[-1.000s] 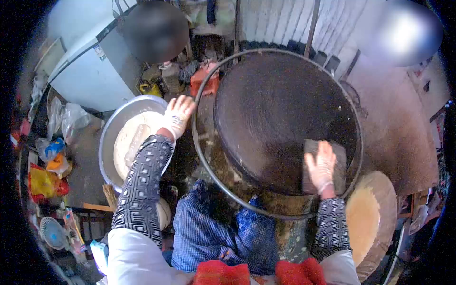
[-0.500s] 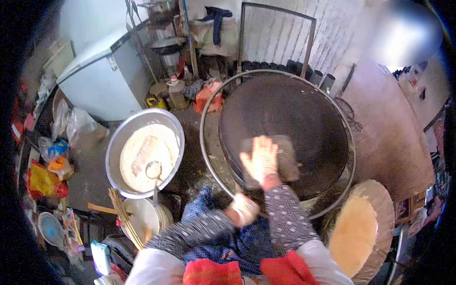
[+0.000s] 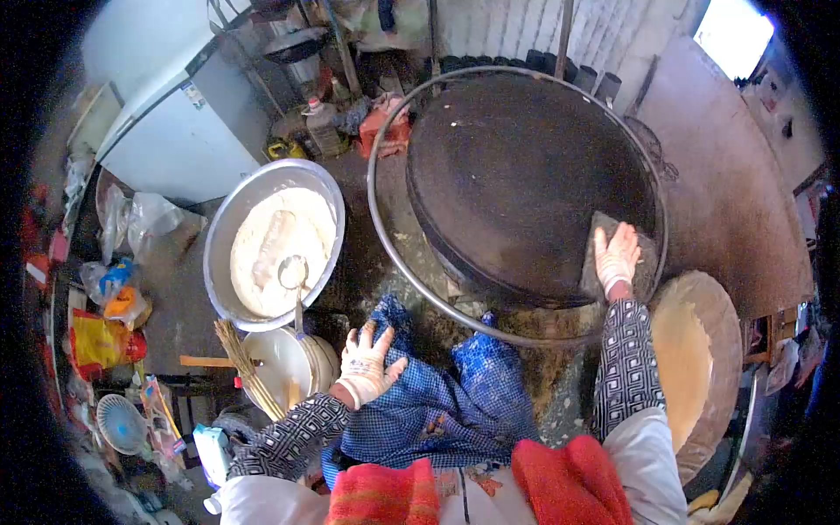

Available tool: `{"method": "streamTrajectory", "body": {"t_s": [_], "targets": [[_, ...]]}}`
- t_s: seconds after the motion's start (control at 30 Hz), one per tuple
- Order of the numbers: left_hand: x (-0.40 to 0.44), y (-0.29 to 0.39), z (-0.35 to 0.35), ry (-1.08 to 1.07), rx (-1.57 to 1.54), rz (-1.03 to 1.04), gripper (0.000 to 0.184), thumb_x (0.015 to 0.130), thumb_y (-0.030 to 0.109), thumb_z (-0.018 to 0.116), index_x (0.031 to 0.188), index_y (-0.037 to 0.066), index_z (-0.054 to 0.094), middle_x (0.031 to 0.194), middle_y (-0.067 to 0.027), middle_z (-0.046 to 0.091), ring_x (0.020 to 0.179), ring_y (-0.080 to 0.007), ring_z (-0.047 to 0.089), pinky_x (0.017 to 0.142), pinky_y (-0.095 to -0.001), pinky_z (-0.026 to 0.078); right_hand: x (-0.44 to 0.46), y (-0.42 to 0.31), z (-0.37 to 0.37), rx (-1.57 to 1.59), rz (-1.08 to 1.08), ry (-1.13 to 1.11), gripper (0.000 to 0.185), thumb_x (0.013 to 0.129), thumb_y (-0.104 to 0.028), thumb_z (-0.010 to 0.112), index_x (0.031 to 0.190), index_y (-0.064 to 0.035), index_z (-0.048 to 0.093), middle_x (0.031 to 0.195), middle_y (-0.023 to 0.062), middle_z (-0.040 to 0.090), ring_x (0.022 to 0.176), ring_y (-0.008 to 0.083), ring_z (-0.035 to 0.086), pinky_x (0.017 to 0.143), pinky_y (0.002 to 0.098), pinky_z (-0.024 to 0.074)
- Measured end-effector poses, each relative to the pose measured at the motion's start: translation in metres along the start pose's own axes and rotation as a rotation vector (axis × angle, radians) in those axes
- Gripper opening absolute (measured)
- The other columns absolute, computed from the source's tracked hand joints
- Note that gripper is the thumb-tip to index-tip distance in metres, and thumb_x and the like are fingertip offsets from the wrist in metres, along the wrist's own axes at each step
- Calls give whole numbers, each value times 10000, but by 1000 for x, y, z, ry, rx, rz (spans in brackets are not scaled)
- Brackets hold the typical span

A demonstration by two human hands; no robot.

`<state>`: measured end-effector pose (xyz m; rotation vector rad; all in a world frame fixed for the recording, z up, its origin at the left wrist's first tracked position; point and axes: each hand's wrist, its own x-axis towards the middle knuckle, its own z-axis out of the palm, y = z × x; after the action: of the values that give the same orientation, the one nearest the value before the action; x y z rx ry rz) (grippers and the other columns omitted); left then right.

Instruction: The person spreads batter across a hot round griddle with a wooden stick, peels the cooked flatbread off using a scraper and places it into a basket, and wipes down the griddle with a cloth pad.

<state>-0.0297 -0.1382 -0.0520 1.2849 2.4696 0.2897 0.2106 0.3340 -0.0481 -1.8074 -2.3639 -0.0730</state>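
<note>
My right hand [image 3: 619,255] lies with fingers outstretched on a dark grey square pad [image 3: 646,262], at the near right edge of a large round black griddle [image 3: 534,175]. Part of the pad is hidden under the palm. Over my lap, my left hand [image 3: 366,363] in a white glove has its fingers spread and holds nothing. It is near a white bucket [image 3: 284,372] and a bundle of straw bristles [image 3: 241,363]. Beyond these stands a metal basin [image 3: 214,262] of pale batter [image 3: 254,249] with a ladle [image 3: 294,273] in it.
A metal ring [image 3: 374,201] surrounds the griddle. To the right are a round tray [image 3: 713,411] bearing a tan flat sheet [image 3: 681,367] and a brown board [image 3: 735,201]. A white chest freezer [image 3: 171,166] stands behind left, with plastic bags [image 3: 153,223] nearby.
My right hand and the pad have moved right across the griddle to its edge. My left hand has moved left, away from the ring, and its fingers are now spread. The view has tilted down.
</note>
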Motion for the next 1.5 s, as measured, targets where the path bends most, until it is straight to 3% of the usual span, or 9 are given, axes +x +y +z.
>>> {"method": "streamTrajectory", "body": {"t_s": [0.23, 0.33, 0.43, 0.6, 0.87, 1.03, 1.13, 1.23, 1.5], "targets": [[19, 22, 1, -53, 110, -43, 675, 836, 534, 629, 1401, 201, 470, 1487, -208, 362, 1326, -523, 318, 1042, -629, 332, -34, -147, -23, 231, -523, 341, 507, 837, -418, 622, 1066, 27, 542, 1078, 213, 565, 1065, 389, 530, 924, 506, 415], [25, 30, 9, -51, 120, -20, 689, 800, 496, 685, 1391, 205, 484, 1482, -189, 375, 1314, -519, 332, 1040, -611, 356, -58, -251, -7, 391, -694, 371, 670, 798, -491, 636, 1185, 45, 528, 1240, 240, 500, 1193, 386, 462, 1055, 523, 329], [28, 39, 13, -35, 124, 18, 708, 805, 465, 691, 1400, 155, 467, 1453, -200, 395, 1294, -499, 363, 1037, -584, 372, -66, -320, -61, 385, -903, -295, 746, 904, -510, 518, 1377, 60, 422, 1457, 250, 391, 1397, 381, 319, 1163, 509, 207], [40, 9, 36, 293, -256, 122, 734, 843, 192, 716, 1447, 15, 338, 1459, -276, 339, 1338, -454, 362, 1106, -512, 344, -42, -380, -4, 435, -939, -199, 849, 924, -600, 383, 1479, 39, 322, 1584, 184, 255, 1488, 322, 162, 1208, 475, 63], [195, -43, -98, 354, 99, -28, 697, 864, 98, 667, 1470, 1, 336, 1530, -219, 325, 1410, -335, 328, 1191, -384, 246, 99, -230, 28, 452, -496, 91, 849, 919, -612, 374, 1473, 29, 336, 1558, 200, 305, 1464, 326, 238, 1201, 477, 120], [299, -86, -97, 423, 900, 607, 703, 796, 231, 644, 1450, 92, 428, 1523, -174, 343, 1405, -314, 339, 1178, -478, 259, 133, -49, 18, 275, -110, 44, 846, 940, -609, 342, 1500, 23, 280, 1589, 193, 239, 1485, 332, 184, 1207, 480, 73], [270, -33, -46, 396, 605, 882, 326, 720, 229, 661, 984, 154, 486, 1006, -91, 425, 939, -279, 429, 847, -455, 331, 112, 6, 9, 227, 21, 33, 809, 962, -575, 324, 1519, 6, 243, 1600, 173, 220, 1493, 337, 150, 1208, 486, 53], [220, 13, -47, 329, 410, 1054, 186, 644, 227, 679, 518, 216, 543, 489, -8, 508, 472, -244, 520, 516, -432, 403, 105, 8, 0, 205, 69, 29, 804, 962, -561, 334, 1511, 21, 255, 1591, 190, 232, 1487, 341, 167, 1205, 491, 67], [94, 159, 26, -179, 227, 1171, 199, 714, 316, 690, 843, 184, 615, 896, -108, 565, 917, -290, 508, 850, -491, 360, -30, -186, -15, 638, -545, -145, 878, 856, -532, 479, 1445, 99, 318, 1554, 276, 245, 1475, 382, 185, 1226, 478, 62]]}}
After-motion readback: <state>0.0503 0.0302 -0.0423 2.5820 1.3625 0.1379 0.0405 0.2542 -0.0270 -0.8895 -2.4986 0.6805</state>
